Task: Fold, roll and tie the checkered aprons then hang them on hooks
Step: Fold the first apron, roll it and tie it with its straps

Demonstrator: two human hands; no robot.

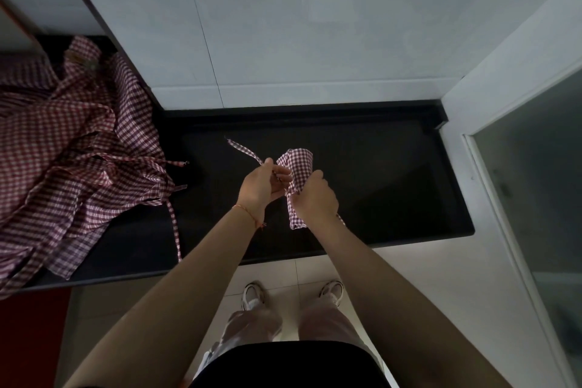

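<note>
Head view looks straight down on a person standing at a black counter [393,186] set against a pale tiled wall [283,25]. Both hands work over the middle of the counter on a rolled apron [299,164], a small red-and-white checkered bundle that stands roughly on end between them, lifted off the dark surface. The left hand [263,186] has its fingers curled round a narrow checkered strap [244,149], which runs up and to the far left from the fist, its loose end trailing over the counter. The right hand [315,198] grips the bundle around its middle, fingers bent over the cloth, and the lower end of the roll pokes out below the wrist. A thin red string bracelet [247,213] circles the left wrist. On the left end of the counter lies a crumpled heap of aprons [69,148] in the same check, with straps straggling toward the near edge. Below, two pale shoes [252,294] stand on light floor tiles.
</note>
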